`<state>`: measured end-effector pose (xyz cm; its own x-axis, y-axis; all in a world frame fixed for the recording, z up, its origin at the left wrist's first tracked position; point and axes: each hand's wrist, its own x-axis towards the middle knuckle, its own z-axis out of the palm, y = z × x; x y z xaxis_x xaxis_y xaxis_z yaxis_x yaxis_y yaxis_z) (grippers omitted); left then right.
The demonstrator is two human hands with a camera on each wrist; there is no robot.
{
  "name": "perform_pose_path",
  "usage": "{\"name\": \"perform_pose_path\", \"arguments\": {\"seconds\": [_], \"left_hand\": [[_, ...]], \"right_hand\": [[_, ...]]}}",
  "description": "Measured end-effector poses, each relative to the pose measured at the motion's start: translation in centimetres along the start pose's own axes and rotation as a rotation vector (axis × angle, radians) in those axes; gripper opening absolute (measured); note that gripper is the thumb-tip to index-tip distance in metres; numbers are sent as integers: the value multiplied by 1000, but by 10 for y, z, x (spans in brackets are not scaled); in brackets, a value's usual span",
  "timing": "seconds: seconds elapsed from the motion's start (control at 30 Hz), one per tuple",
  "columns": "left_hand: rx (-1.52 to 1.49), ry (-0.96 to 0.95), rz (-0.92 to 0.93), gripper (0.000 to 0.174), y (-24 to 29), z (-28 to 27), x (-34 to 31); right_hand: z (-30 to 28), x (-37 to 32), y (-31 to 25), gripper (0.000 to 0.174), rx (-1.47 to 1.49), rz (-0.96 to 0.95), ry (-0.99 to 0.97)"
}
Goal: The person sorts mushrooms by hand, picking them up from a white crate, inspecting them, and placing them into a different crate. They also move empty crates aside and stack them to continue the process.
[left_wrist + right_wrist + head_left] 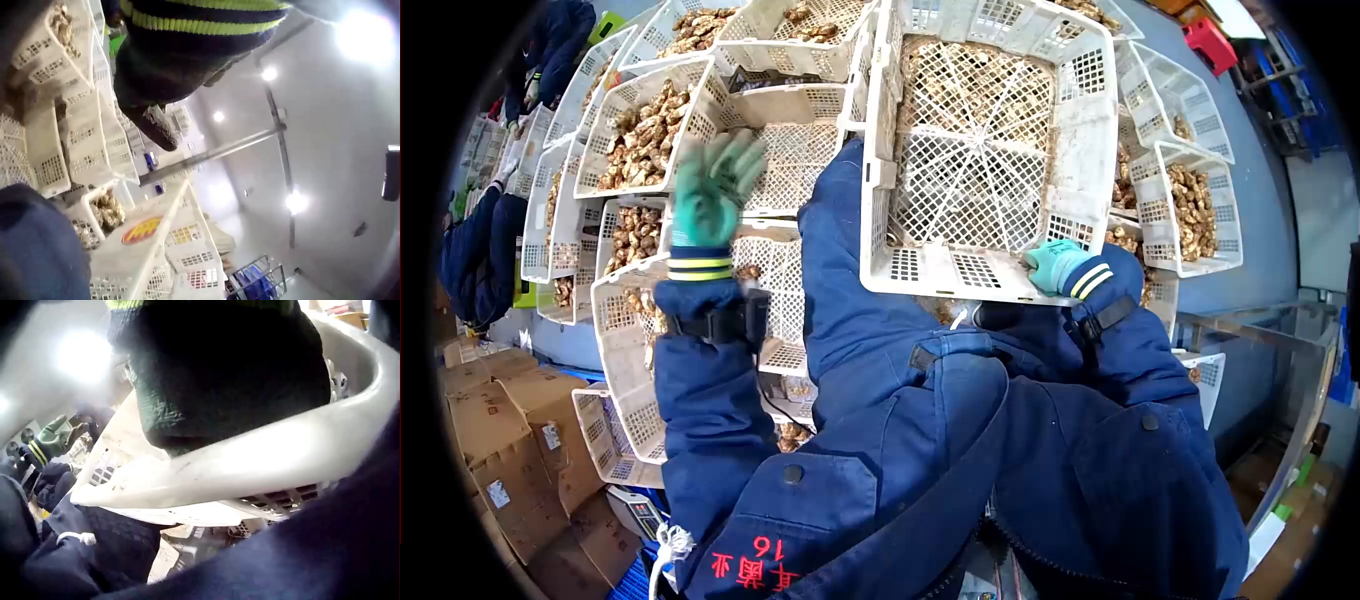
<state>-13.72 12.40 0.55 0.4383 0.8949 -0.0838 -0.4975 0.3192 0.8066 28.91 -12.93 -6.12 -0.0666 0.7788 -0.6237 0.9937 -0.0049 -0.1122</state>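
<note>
Gripped at its near right corner by my gloved right hand (1057, 265), a white plastic crate (930, 275) sits over my legs in the head view. Its lattice floor shows, with bits of brown dirt on it. The right wrist view has the dark glove (225, 381) over the crate's thick rim (269, 462). My left hand (715, 188), in a green glove, is raised to the left with fingers spread and holds nothing. Behind it stand a crate of brown mushrooms (650, 135) and a crate with a bare lattice floor (785, 165).
More white crates of mushrooms (1192, 215) stand on the right, and several others line the left. Cardboard boxes (495, 420) are stacked at lower left. Another person (485, 250) in dark blue works at the far left. A metal frame (1290, 400) stands at right.
</note>
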Motion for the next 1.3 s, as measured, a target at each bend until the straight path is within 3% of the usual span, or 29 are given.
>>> {"name": "perform_pose_path", "arguments": {"seconds": [0.03,0.07,0.1,0.17,0.23,0.27,0.3,0.37,0.4,0.43,0.5,0.63,0.67,0.8,0.83,0.97,1.03,1.1,1.17,1.23,1.3], "left_hand": [[42,-234,26,69,-27,1,-6],[40,-108,-199,66,-39,28,-23],[-108,-121,-267,59,-56,42,-39],[-232,-93,-319,52,-97,61,-57],[-266,-145,-392,45,-106,86,-71],[-277,-161,-421,42,-109,97,-78],[-277,-162,-438,40,-110,103,-82],[17,-9,-655,48,-110,122,-73],[28,-119,-541,48,-110,123,-79],[38,-228,-427,48,-111,124,-85],[242,-275,-428,50,-114,133,-79],[278,-290,-397,51,-127,141,-76],[263,-278,-411,51,-131,139,-75],[216,-251,-408,50,-135,131,-70],[208,-244,-404,50,-137,128,-70],[177,-219,-427,52,-141,131,-64],[116,-223,-443,52,-146,127,-63],[48,-218,-479,52,-151,123,-62],[-2,-229,-476,51,-152,118,-61],[-23,-233,-477,51,-151,116,-61],[-45,-238,-455,52,-147,118,-62]], "right_hand": [[2,-2,2,29,-29,-45,2],[2,-2,2,28,-29,-38,-16],[2,-2,3,27,-32,-30,-34],[12,4,6,26,-66,-9,48],[-1,1,1,25,-13,38,67],[-4,7,3,23,90,159,56],[-6,0,10,19,115,55,177],[-17,1,10,15,558,163,169],[-17,4,16,18,1008,250,96],[-16,3,21,20,1486,114,95],[-15,7,32,21,1446,-39,198],[-32,1,11,32,702,227,28],[-25,0,8,32,467,112,164],[-12,10,9,41,205,172,163],[-22,11,4,42,217,201,60],[-12,31,5,47,243,2,128],[-16,53,1,58,158,99,-130],[-15,65,2,61,216,123,-247],[-19,77,1,61,248,129,-308],[-3,89,14,53,181,79,-241],[-47,69,-29,47,251,170,-330]]}}
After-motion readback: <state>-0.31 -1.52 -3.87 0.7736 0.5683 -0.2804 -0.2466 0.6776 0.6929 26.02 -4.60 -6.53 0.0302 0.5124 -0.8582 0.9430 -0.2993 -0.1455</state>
